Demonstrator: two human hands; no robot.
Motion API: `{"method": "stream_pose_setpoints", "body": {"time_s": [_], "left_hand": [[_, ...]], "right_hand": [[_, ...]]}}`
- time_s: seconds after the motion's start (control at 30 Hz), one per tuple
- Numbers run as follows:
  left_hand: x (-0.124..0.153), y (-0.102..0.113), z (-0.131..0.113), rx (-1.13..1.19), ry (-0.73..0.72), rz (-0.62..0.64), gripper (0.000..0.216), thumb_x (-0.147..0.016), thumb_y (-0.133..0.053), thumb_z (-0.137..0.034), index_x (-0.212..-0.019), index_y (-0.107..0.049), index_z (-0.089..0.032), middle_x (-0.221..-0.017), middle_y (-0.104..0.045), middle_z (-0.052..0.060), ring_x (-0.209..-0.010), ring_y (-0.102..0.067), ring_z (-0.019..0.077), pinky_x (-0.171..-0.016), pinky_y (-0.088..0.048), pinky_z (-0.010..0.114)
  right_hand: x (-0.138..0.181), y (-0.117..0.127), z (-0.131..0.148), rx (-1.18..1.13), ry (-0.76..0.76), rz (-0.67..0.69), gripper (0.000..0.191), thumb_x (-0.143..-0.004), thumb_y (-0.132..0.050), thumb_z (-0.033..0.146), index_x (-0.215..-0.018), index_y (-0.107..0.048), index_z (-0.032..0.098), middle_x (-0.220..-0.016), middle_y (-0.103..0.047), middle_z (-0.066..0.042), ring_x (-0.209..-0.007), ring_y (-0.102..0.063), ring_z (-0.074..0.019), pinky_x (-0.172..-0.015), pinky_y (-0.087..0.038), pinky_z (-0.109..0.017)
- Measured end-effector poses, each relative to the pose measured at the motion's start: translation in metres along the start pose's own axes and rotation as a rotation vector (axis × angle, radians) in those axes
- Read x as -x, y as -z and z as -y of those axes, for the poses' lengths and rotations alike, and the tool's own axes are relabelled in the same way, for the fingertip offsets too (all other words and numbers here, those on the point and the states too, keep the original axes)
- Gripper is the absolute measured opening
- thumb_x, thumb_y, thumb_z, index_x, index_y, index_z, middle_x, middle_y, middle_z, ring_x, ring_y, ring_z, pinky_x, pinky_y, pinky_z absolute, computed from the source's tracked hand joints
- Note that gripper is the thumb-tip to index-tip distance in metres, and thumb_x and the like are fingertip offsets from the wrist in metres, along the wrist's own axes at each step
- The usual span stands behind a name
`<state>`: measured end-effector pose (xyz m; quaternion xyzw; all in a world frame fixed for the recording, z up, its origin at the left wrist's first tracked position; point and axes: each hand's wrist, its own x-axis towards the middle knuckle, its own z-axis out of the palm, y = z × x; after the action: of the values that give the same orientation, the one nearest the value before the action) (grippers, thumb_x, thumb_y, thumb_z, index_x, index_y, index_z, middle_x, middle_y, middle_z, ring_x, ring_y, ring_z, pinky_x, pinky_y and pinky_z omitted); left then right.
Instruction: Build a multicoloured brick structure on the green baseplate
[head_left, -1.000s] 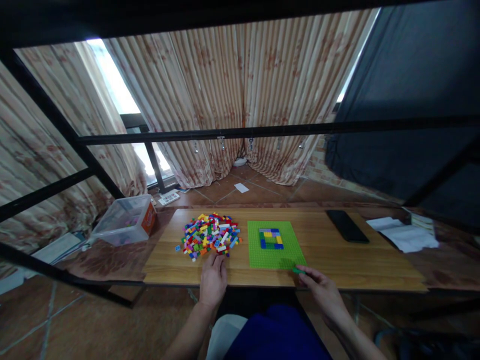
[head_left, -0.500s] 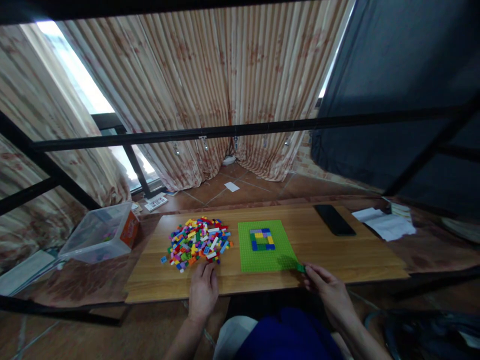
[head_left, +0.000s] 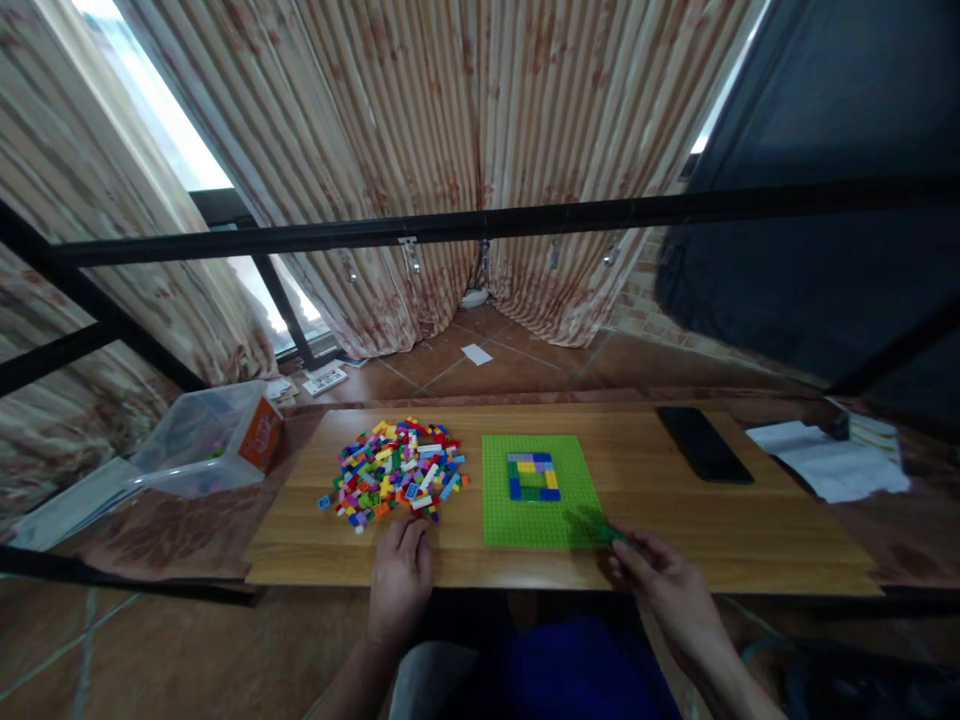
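Between the thumb and fingers of my right hand [head_left: 656, 570] is a dark green toy brick [head_left: 609, 534], held at the near right corner of the light green baseplate [head_left: 499, 525]. A small square frame of bricks [head_left: 551, 494] in blue, green, yellow, grey and purple sits on the baseplate. My left hand [head_left: 403, 570] rests at the near edge of the table, just below a heap of mixed bricks [head_left: 397, 470]. Its fingers are curled down and closed; whatever is under their tips is hidden.
The wooden table [head_left: 630, 450] carries a black phone [head_left: 705, 445] at its right. Beyond its left end is a clear plastic box [head_left: 202, 440] with an orange label. White papers [head_left: 829, 460] lie off the right end. A black metal bar [head_left: 480, 226] crosses above.
The whole view has shifted slightly as the head moved. My right hand still holds the green brick near the baseplate corner, and my left hand stays by the heap.
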<state>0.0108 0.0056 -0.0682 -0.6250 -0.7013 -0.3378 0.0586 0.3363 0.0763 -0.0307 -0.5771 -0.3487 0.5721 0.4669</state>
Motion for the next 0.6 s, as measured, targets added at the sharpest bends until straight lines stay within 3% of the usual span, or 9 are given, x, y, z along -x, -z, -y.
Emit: {"method": "stream_pose_setpoints", "body": {"time_s": [0.13, 0.27, 0.47, 0.6], "left_hand": [[0.000, 0.000, -0.002, -0.006, 0.008, -0.001, 0.020, -0.090, -0.047, -0.017, -0.101, -0.063, -0.020, -0.099, -0.063, 0.009, -0.091, -0.063, 0.0221, -0.083, -0.055, 0.038], [0.000, 0.000, -0.004, -0.010, 0.010, -0.006, 0.020, -0.090, -0.047, -0.017, -0.101, -0.063, -0.019, -0.099, -0.063, 0.009, -0.092, -0.062, 0.0218, -0.084, -0.055, 0.037], [-0.002, -0.001, -0.005, -0.034, 0.009, -0.009, 0.019, -0.090, -0.047, -0.016, -0.101, -0.063, -0.017, -0.100, -0.063, 0.009, -0.093, -0.062, 0.0222, -0.085, -0.054, 0.038], [-0.002, 0.001, -0.006, -0.004, 0.004, -0.014, 0.018, -0.090, -0.048, -0.015, -0.099, -0.063, -0.017, -0.098, -0.063, 0.008, -0.091, -0.062, 0.0206, -0.083, -0.054, 0.036]], "right_hand": [[-0.013, -0.023, 0.016, 0.101, 0.128, 0.026, 0.046, -0.060, -0.079, 0.049, -0.093, -0.068, 0.019, -0.075, -0.069, -0.002, -0.059, -0.061, -0.0128, -0.059, -0.054, -0.027], [-0.021, -0.037, 0.010, 0.127, 0.133, 0.066, 0.045, -0.064, -0.075, 0.050, -0.095, -0.067, 0.019, -0.072, -0.068, -0.001, -0.060, -0.062, -0.0144, -0.059, -0.053, -0.028], [-0.026, -0.030, -0.007, 0.173, 0.175, 0.115, 0.041, -0.067, -0.073, 0.048, -0.097, -0.067, 0.021, -0.080, -0.070, -0.002, -0.070, -0.065, -0.0178, -0.069, -0.053, -0.033], [-0.038, -0.031, 0.002, 0.373, 0.341, 0.168, 0.036, -0.077, -0.064, 0.047, -0.103, -0.067, 0.022, -0.092, -0.069, -0.006, -0.084, -0.064, -0.0211, -0.079, -0.052, -0.038]]}}
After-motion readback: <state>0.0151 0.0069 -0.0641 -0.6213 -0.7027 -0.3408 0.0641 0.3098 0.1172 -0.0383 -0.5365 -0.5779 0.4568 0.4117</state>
